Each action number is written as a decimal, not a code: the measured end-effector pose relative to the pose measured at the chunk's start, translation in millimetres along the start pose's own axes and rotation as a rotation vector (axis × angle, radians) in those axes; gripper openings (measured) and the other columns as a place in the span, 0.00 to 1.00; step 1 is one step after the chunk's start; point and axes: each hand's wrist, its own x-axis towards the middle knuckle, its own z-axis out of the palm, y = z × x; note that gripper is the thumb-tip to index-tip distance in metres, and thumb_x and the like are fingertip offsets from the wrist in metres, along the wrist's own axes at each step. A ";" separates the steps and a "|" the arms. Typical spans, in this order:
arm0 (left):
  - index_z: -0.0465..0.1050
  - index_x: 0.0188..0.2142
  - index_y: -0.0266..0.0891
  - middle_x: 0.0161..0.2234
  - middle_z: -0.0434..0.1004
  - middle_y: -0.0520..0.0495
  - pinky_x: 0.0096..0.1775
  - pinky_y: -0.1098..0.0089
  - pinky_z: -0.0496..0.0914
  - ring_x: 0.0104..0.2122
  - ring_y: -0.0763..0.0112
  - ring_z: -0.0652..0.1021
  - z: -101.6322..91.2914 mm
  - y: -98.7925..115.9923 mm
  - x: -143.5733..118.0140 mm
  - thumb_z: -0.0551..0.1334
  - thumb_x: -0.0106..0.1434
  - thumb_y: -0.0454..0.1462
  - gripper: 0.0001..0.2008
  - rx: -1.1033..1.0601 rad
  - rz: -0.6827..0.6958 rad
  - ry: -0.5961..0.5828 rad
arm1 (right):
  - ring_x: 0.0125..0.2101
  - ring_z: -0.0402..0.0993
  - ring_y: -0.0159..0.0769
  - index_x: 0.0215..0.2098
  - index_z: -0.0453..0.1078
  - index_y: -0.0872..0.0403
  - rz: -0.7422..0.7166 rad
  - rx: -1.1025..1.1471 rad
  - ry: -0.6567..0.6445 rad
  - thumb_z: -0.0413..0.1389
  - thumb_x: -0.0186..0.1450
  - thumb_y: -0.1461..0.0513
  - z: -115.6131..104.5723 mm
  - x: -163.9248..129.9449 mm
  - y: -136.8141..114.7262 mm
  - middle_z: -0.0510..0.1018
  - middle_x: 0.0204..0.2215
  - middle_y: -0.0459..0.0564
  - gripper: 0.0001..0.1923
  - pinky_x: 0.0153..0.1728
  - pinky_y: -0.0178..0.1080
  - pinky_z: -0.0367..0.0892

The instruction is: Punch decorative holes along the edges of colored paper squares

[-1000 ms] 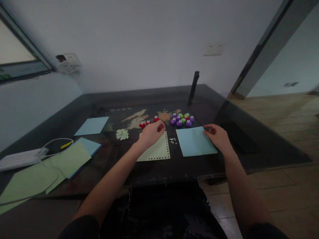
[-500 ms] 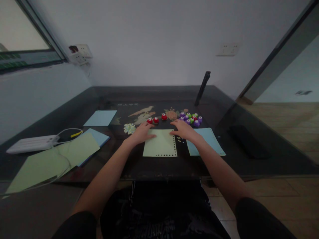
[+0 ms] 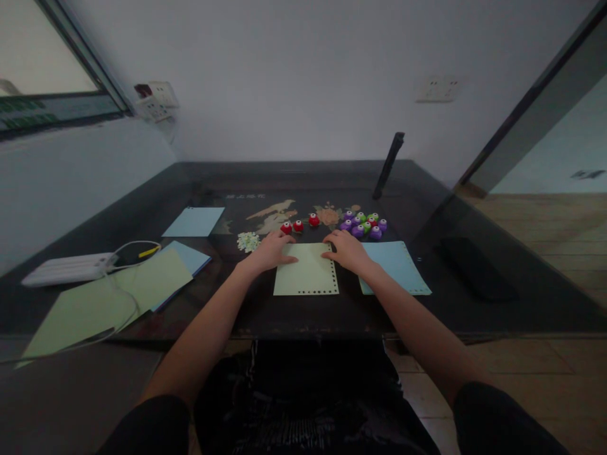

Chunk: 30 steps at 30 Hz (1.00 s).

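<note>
A pale green sheet of paper (image 3: 308,272) lies in front of me, with small punched holes along its right and near edges. My left hand (image 3: 271,249) rests at the sheet's far left corner, thumb spread over the paper. My right hand (image 3: 349,251) is at the far right corner, its thumb and fingers apart. Both hands are open and hold nothing up. Just beyond are several red craft punches (image 3: 313,220) with white round tops. A cluster of purple, green and red punches (image 3: 363,225) stands past my right hand. Paper confetti (image 3: 248,241) is heaped left of my left hand.
A blue sheet with holes (image 3: 398,272) lies under my right forearm. Another blue sheet (image 3: 194,222) is at the back left. Green paper (image 3: 114,297), a white power strip (image 3: 71,268) and a cable are at left. A black phone-like slab (image 3: 477,268) lies right; a black upright object (image 3: 389,165) stands behind.
Both hands stay at the sheet's far corners, nearly still. Loose confetti bits seen by my right wrist no longer show. The view has shifted slightly.
</note>
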 end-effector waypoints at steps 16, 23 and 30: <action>0.65 0.41 0.39 0.44 0.69 0.42 0.45 0.62 0.65 0.44 0.58 0.71 1.4 1.8 -1.9 0.66 0.50 0.45 0.22 -0.007 0.016 0.045 | 0.27 0.70 0.34 0.29 0.71 0.52 0.151 0.242 0.096 0.56 0.60 0.62 -3.0 2.3 0.0 0.76 0.26 0.47 0.03 0.27 0.34 0.56; 0.64 0.40 0.38 0.39 0.73 0.42 0.39 0.63 0.66 0.39 0.58 0.74 -2.9 5.3 -1.2 0.66 0.50 0.41 0.20 -0.078 -0.037 0.020 | 0.27 0.71 0.33 0.29 0.71 0.53 0.131 0.349 0.115 0.56 0.59 0.62 2.9 5.7 7.1 0.76 0.25 0.47 0.04 0.29 0.33 0.59; 0.71 0.34 0.39 0.34 0.76 0.46 0.37 0.65 0.67 0.34 0.64 0.75 -13.0 -9.0 1.1 0.62 0.54 0.42 0.10 -0.314 -0.057 0.018 | 0.24 0.72 0.33 0.29 0.70 0.56 0.145 0.682 0.137 0.56 0.57 0.61 4.3 9.6 15.6 0.75 0.21 0.47 0.05 0.29 0.36 0.64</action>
